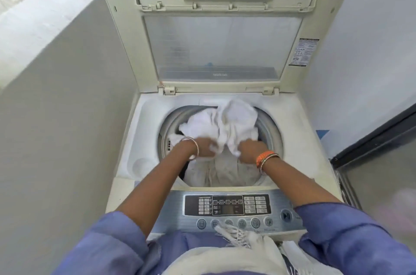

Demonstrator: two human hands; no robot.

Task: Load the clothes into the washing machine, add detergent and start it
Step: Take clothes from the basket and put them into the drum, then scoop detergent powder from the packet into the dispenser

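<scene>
White towel [221,121] bunched at 12 o'clock of drum [273,130], gripped by left hand [206,147] and right hand [249,149]; judged soft, light, best held by folds.

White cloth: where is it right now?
Head view, centre: the white cloth is bunched over the washer drum opening, gripped by the left hand and right hand.

White wall [56,117] stood at 9 o'clock | dark-framed glass door [380,162] at 3 o'clock | pale fringed shawl [236,252] lay at 6 o'clock | sunlit ledge [45,4] ran toward 10 o'clock.
</scene>
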